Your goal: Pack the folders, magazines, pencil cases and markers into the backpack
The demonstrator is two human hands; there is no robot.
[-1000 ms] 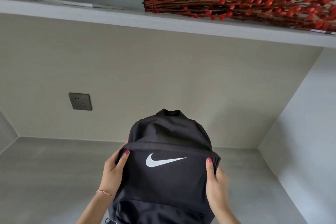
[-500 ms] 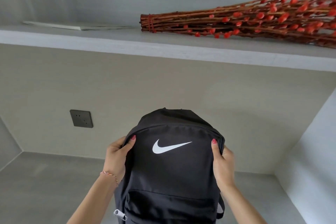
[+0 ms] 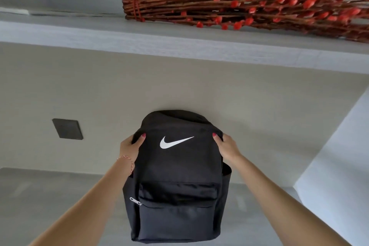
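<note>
We find a black fabric backpack with a white swoosh logo standing upright on a grey desk surface, its back close to the beige wall. The left hand grips the upper left shoulder of the bag, thumb laid across the front panel, the other fingers wrapped out of sight behind. The right hand grips the upper right shoulder in the same manner. Both hands therefore hold the bag, and neither carries anything else.

The front pocket appears zipped, with a silver zip pull resting at its left end. We cannot tell whether the main compartment is open, since its top edge faces away from the camera. No folders, magazines, pencil cases or markers show in view.

We judge the step in hand to be positioning the bag ahead of packing, so the task looks barely begun. The next move calls for one hand to steady the soft body while the other finds the main zip and draws it open.

Also noted: a dark wall socket plate to the left, and a tied bundle of brown twigs with red buds lying on the grey shelf above
</note>
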